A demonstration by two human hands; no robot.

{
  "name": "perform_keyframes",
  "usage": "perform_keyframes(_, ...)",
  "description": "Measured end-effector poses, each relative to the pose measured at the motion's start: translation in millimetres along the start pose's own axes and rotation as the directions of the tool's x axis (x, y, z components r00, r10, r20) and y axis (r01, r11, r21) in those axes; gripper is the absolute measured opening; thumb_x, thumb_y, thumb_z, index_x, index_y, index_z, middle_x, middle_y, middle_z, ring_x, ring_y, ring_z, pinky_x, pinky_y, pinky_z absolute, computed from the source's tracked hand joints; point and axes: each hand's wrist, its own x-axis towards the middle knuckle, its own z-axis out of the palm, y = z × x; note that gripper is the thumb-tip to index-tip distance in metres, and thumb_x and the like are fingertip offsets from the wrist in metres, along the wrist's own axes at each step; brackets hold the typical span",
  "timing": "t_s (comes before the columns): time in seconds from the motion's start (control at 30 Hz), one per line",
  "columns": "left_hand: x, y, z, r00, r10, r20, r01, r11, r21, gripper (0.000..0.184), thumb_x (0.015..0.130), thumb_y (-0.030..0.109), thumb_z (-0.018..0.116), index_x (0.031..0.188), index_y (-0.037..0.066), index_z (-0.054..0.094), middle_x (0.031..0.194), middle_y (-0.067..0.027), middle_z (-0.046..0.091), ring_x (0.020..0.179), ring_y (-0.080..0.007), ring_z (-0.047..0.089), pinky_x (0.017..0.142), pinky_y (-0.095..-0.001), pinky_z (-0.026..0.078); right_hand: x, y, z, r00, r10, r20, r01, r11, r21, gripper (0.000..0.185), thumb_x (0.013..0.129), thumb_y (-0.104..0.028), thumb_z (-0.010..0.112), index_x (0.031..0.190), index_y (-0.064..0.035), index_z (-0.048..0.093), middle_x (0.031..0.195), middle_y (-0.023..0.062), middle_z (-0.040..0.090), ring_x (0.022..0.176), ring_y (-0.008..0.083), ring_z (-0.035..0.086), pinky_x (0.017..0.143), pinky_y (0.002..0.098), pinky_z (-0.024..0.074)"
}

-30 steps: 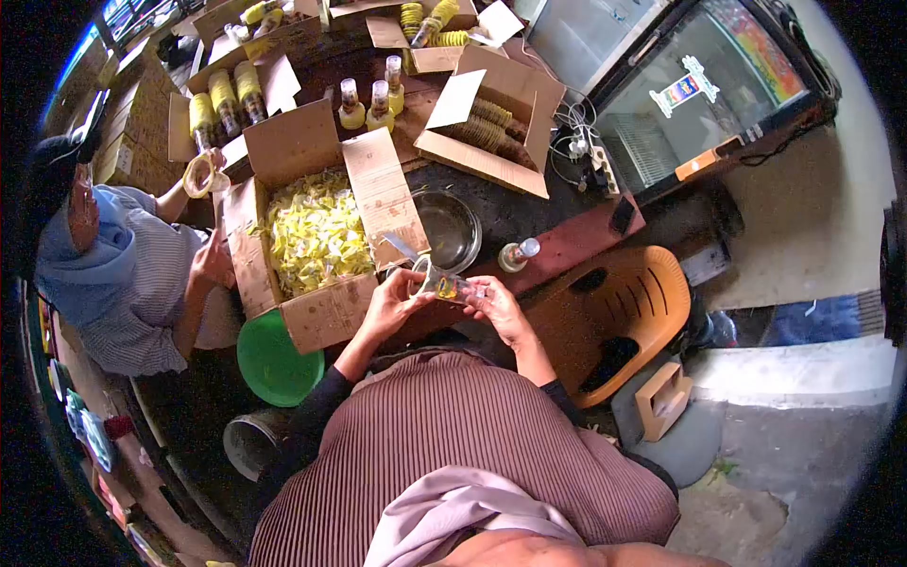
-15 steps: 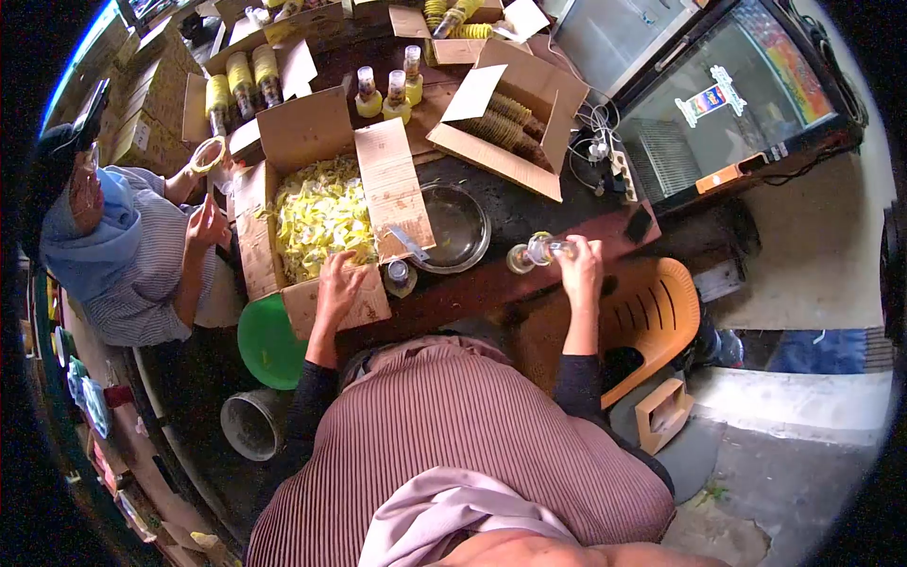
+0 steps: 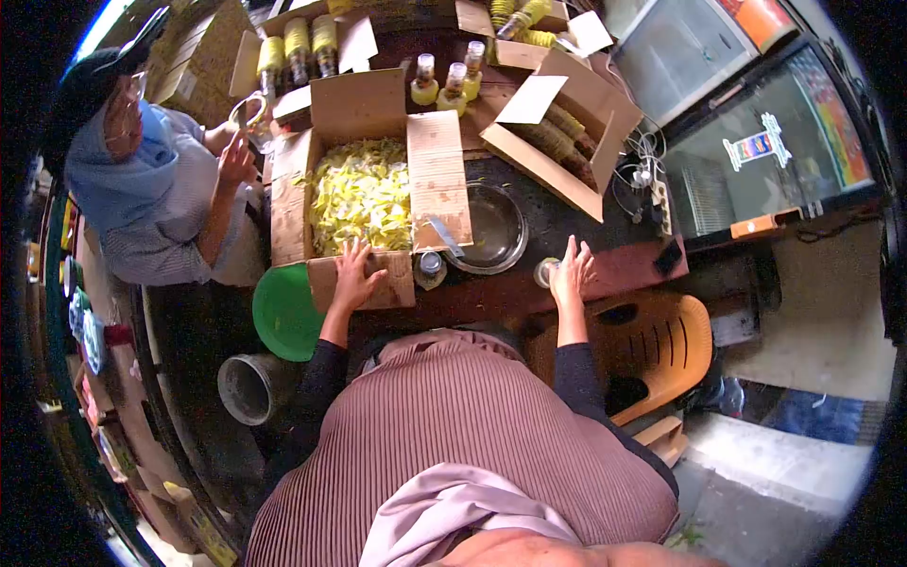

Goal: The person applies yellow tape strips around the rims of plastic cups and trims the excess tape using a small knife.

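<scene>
My left hand (image 3: 354, 278) rests on the front flap of a cardboard box (image 3: 440, 170), fingers spread and holding nothing. Inside that box is a heap of yellow-and-white wrapper-like pieces (image 3: 364, 196). A small clear container with a grey-blue top (image 3: 430, 267) stands right of this hand. My right hand (image 3: 573, 271) is at the table's front edge with its fingers stretched out. Beside its thumb stands a small pale, round container (image 3: 544, 272), partly covered by the hand; whether they touch I cannot tell. A round metal basin (image 3: 498, 227) lies between the hands, with a light strip-like tool (image 3: 446, 236) at its left rim.
Three clear-topped containers with yellow bases (image 3: 453, 85) stand behind the basin. An open box of stacked goods (image 3: 553, 194) sits back right, near cables and a glass-door fridge (image 3: 756, 151). A co-worker (image 3: 156, 198) works at left. An orange chair (image 3: 666, 350) stands right.
My right hand no longer shows the clear bottle-like piece it held tilted; its fingers have straightened. My left hand has settled on the box flap. The view has shifted, moving the table rightward.
</scene>
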Motion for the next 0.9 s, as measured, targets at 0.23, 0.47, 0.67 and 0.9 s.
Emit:
perform_keyframes(0.23,3.4,-19.6,13.6,0.999,0.051,-0.012,-0.051,0.998,0.027,0.075,0.078,0.049,0.069,0.139,0.016,0.041,0.154,-0.0132,0.019,0.142,-0.0395,0.006,0.108,-0.0647,0.009,-43.7,-120.0,-21.9,0.819,-0.569,0.071,0.425,0.686,0.591,0.025,0.079,-0.017,0.068,0.099,-0.0035,0.063,0.102,0.0122,0.057,0.099,0.028,0.055,0.087,0.0366,0.0459)
perform_keyframes(0.47,-2.6,-7.3,1.5,0.999,0.051,-0.008,-0.051,0.998,-0.028,0.065,0.081,0.038,0.069,0.135,0.011,0.046,0.152,-0.0151,0.021,0.142,-0.0383,0.009,0.111,-0.0596,0.008,-81.3,-153.5,40.5,0.609,-0.788,-0.091,0.782,0.578,0.234,0.054,0.073,-0.015,0.07,0.124,-0.0097,0.053,0.112,0.0099,0.05,0.097,0.0269,0.053,0.08,0.0361,0.0472)
perform_keyframes(0.67,-12.1,-12.2,12.8,0.961,0.119,-0.248,-0.144,0.986,-0.085,0.062,0.079,0.025,0.073,0.134,0.015,0.047,0.153,-0.0157,0.02,0.142,-0.0382,0.012,0.112,-0.053,0.019,-82.3,-133.4,27.7,0.711,-0.701,0.053,0.578,0.625,0.524,0.039,0.072,-0.009,0.072,0.106,-0.0086,0.055,0.1,0.0136,0.047,0.094,0.0335,0.055,0.081,0.0419,0.0494)
perform_keyframes(0.9,-32.9,55.5,0.8,0.916,0.299,-0.269,-0.305,0.952,0.017,0.058,0.07,0.02,0.077,0.123,0.009,0.055,0.143,-0.0181,0.035,0.133,-0.0397,0.03,0.109,-0.049,0.028,-72.9,-80.5,14.1,0.89,-0.409,0.202,0.127,0.647,0.752,0.038,0.076,-0.017,0.074,0.11,-0.0073,0.059,0.1,0.0147,0.055,0.086,0.0274,0.059,0.077,0.0371,0.0497)
